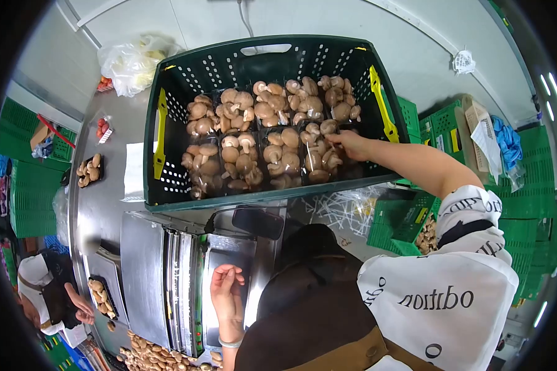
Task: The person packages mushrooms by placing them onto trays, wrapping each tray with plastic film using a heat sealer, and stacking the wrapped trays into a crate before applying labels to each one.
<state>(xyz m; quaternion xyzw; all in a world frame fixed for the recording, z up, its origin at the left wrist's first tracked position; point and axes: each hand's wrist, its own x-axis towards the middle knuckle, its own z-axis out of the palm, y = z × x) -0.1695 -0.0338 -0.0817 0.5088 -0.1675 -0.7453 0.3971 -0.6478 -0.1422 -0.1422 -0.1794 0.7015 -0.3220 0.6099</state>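
Note:
A dark green crate [260, 203] holds two rows of clear-wrapped packs of brown mushrooms. My right hand [351, 144] reaches into its right side, with the fingers on the front-row mushroom pack [317, 162] at the right end. Its fingertips are partly hidden against the pack. Below the crate, my left hand [228, 287] hovers over the metal wrapping machine [229, 250], palm up and fingers loosely bent, with nothing in it. A bracelet circles that wrist.
On the steel table [114, 176] at left sit a small mushroom tray [89, 170] and a plastic bag [133, 65]. Loose mushrooms [148, 353] lie at bottom left, near a co-worker [49, 290]. Green crates [442, 127] and plastic strips [343, 210] are at right.

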